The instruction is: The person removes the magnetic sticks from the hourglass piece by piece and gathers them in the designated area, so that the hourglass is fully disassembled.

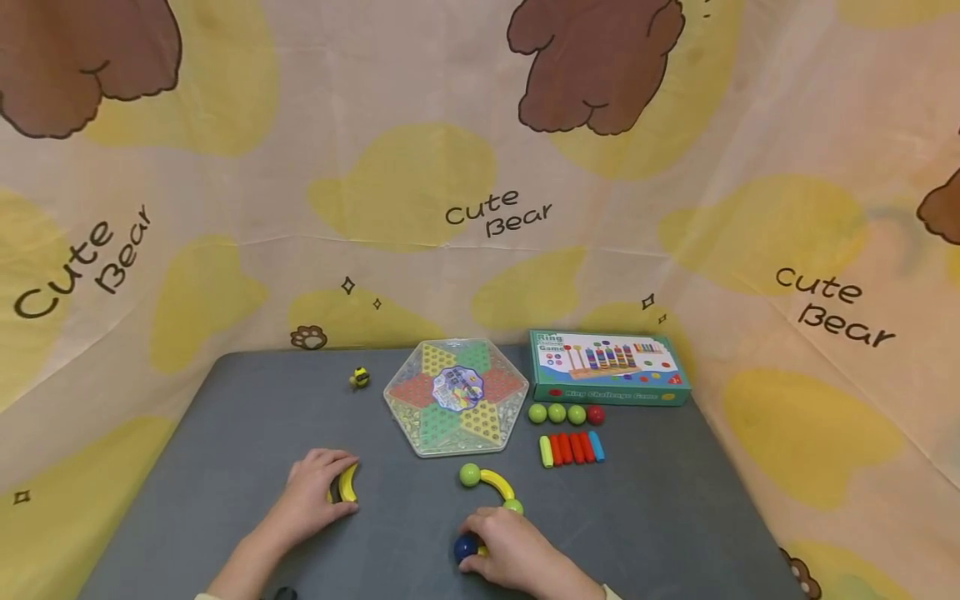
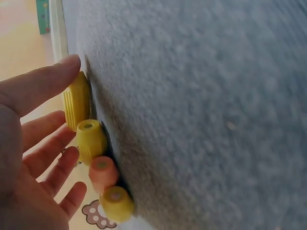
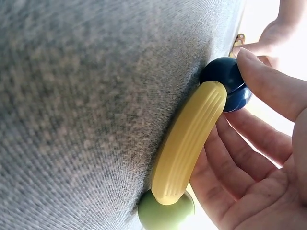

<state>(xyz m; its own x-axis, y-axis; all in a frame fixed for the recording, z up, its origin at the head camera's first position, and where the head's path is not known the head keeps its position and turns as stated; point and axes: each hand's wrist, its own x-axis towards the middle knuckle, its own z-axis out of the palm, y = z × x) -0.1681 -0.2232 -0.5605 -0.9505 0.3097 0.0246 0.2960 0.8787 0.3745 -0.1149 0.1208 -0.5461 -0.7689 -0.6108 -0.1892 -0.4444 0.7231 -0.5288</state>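
Note:
My left hand (image 1: 318, 490) pinches a yellow curved stick (image 1: 348, 483) lying on the grey table, thumb at one end. In the left wrist view, that yellow stick (image 2: 77, 101) lies by the thumb, with short yellow and orange rods (image 2: 103, 172) past it, near the fingers. My right hand (image 1: 513, 546) grips a dark blue ball (image 1: 465, 547) between thumb and fingers. The ball (image 3: 224, 74) touches one end of another yellow curved stick (image 3: 189, 143), whose other end meets a green ball (image 3: 166, 211). A further yellow curved stick (image 1: 498, 483) runs on to a green ball (image 1: 469, 475).
A hexagonal Chinese checkers board (image 1: 457, 396) lies at the back beside a green Ring Challenge Game box (image 1: 609, 367). Before the box are green and red balls (image 1: 576, 414) and a row of coloured rods (image 1: 572, 448). A small bee toy (image 1: 360, 377) sits at back left.

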